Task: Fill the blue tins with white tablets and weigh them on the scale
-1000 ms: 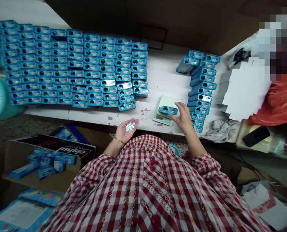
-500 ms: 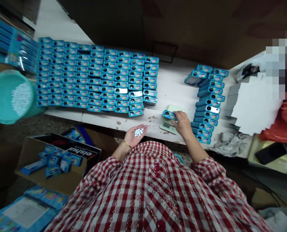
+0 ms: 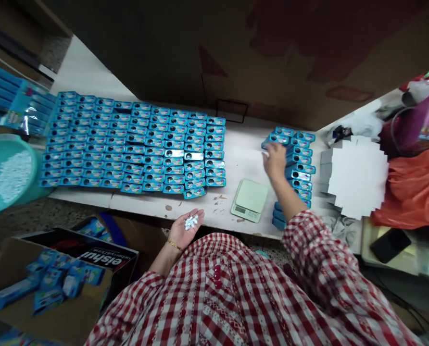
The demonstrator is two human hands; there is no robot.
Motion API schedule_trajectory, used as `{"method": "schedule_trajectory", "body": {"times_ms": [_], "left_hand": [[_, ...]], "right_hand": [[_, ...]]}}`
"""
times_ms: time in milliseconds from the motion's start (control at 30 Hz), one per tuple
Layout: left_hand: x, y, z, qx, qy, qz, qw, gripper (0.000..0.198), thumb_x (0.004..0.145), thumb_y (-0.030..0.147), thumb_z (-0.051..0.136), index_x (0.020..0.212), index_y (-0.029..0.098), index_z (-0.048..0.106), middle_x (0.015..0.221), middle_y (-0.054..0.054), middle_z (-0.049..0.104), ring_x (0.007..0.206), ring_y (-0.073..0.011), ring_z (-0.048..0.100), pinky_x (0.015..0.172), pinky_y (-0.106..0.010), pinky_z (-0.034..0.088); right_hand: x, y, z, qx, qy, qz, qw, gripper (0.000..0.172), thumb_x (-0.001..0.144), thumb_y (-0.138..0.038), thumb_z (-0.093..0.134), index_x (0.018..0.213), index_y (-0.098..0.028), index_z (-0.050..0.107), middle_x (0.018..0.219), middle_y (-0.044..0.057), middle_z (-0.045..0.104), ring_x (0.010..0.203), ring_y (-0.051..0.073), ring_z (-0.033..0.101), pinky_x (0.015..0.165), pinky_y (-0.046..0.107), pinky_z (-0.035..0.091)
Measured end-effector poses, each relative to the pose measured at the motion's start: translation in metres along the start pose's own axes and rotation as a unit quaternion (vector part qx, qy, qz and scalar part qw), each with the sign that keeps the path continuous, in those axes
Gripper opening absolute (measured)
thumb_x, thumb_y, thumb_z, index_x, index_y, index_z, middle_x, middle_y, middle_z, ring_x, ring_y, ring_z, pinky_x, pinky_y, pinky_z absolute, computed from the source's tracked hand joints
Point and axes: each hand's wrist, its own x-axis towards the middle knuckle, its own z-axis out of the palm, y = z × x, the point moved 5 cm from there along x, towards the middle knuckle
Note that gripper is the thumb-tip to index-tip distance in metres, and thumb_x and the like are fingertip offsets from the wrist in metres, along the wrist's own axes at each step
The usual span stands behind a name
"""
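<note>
My left hand point(image 3: 186, 227) is palm up and cupped, with a small heap of white pellets point(image 3: 191, 222) in it. It is just off the front edge of the table. My right hand point(image 3: 275, 161) reaches to the stock of boxes on the right. Its fingers are bent against a small blue box point(image 3: 278, 139) at the near end of a short row; the fingertips are partly hidden. Between the hands lies a pale green kitchen scale point(image 3: 251, 196) with a bare platform. Blue boxes point(image 3: 142, 144), each with a dark round hole on top, stand in tight columns on the left.
A turquoise bucket point(image 3: 34, 180) of white pellets is at the far left. Below it is an open carton point(image 3: 81, 312) with blue boxes inside. White card sheets point(image 3: 359, 178), a red plastic bag point(image 3: 405, 202) and a phone point(image 3: 390, 245) lie on the right. A large cardboard box point(image 3: 157, 57) borders the back.
The blue box my right hand held over the scale is out of that hand, and the left array's last column is one box longer. My right hand has moved to the right-hand boxes.
</note>
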Motion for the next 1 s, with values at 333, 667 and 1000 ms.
{"method": "schedule_trajectory", "body": {"times_ms": [333,667,1000], "left_hand": [[-0.004,-0.011,-0.001,-0.025,-0.016,-0.006,1.000,0.022,0.075,0.011,0.048,0.091,0.004,0.061,0.089,-0.017,0.067,0.083,-0.0208,0.065,0.076,-0.029,0.050],[0.003,-0.021,0.018,0.001,-0.108,-0.042,0.993,0.023,0.077,0.014,0.045,0.089,0.004,0.062,0.087,-0.018,0.068,0.079,-0.0202,0.065,0.078,-0.031,0.046],[-0.001,-0.034,0.031,0.049,-0.113,-0.064,0.990,0.026,0.077,0.012,0.045,0.093,0.002,0.062,0.087,-0.017,0.068,0.081,-0.0198,0.065,0.080,-0.031,0.047]], "right_hand": [[0.063,0.050,0.019,-0.086,0.003,-0.129,0.988,0.036,0.087,-0.014,0.030,0.079,-0.016,0.065,0.102,0.020,0.056,0.100,0.028,0.042,0.075,0.044,0.026],[-0.070,-0.018,-0.036,-0.174,-0.022,-0.344,0.922,0.024,0.079,-0.012,0.040,0.082,-0.023,0.061,0.102,0.012,0.059,0.084,0.026,0.050,0.079,0.041,0.033],[-0.153,-0.036,-0.041,-0.042,-0.073,-0.284,0.955,0.023,0.080,-0.022,0.051,0.102,-0.018,0.059,0.113,0.012,0.058,0.099,0.026,0.048,0.087,0.040,0.035]]}}
